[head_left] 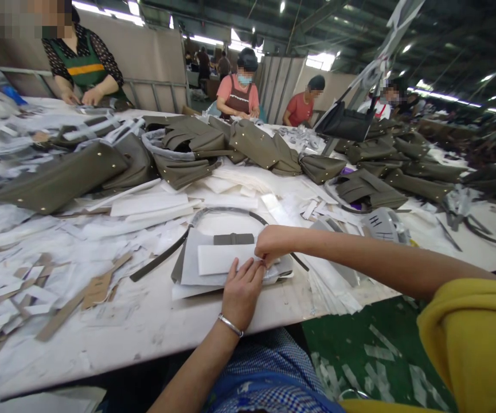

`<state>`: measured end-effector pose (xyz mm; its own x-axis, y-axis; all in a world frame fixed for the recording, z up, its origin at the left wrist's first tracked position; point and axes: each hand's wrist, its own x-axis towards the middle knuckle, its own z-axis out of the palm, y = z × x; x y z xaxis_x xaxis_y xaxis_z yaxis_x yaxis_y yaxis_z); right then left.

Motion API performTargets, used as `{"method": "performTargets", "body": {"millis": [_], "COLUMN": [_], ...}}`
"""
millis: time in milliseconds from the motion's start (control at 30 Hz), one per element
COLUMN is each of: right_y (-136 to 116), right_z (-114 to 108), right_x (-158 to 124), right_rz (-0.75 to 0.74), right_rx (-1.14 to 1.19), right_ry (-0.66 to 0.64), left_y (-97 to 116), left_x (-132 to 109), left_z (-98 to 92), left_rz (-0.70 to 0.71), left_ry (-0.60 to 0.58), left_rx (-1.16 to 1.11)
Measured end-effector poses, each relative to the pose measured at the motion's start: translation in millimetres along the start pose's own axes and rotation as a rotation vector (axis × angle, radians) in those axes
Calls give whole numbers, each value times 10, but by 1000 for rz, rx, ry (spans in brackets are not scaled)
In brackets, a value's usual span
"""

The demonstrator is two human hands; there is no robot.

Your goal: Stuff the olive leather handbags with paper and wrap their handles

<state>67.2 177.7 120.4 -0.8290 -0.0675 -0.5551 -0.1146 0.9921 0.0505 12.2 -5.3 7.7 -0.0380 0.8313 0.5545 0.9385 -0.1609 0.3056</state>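
A handbag with an olive strap [161, 256] lies flat on the table in front of me, mostly covered by a pale grey sheet [190, 252]. Its olive tab [226, 240] shows above a white foam strip [215, 261] laid across it. My left hand [242, 289], with a silver bangle at the wrist, rests with its fingers stretched over the foam strip's lower right part. Against the strip's right end, my right hand [271, 242] is closed, fingers pinched together. What it pinches is hidden. The two hands touch or nearly touch.
Several olive bags [67, 175] are heaped along the table's middle. Paper and cardboard scraps [28, 287] cover the left side. White sheets [329, 281] hang over the near edge at right. Co-workers, one in a brown apron [239, 94], work across the table [144, 327].
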Motion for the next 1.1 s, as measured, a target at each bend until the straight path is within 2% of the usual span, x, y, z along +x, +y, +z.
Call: {"method": "performTargets", "body": {"millis": [333, 667, 800, 967, 1100], "right_y": [34, 224, 425, 745, 911], "right_z": [-81, -192, -115, 111, 281], "right_x": [94, 258, 328, 404, 398], "right_rz": [-40, -78, -80, 10, 117], "right_rx": [-38, -45, 57, 375, 492], "right_ry": [-51, -47, 24, 105, 182], "left_y": [-58, -62, -67, -69, -64], "left_x": [-98, -113, -121, -120, -111], "left_z": [-7, 44, 67, 86, 82], "left_rz": [105, 76, 66, 63, 65], "left_ry": [-27, 40, 52, 55, 58], "left_rx": [56, 8, -4, 4, 10]}}
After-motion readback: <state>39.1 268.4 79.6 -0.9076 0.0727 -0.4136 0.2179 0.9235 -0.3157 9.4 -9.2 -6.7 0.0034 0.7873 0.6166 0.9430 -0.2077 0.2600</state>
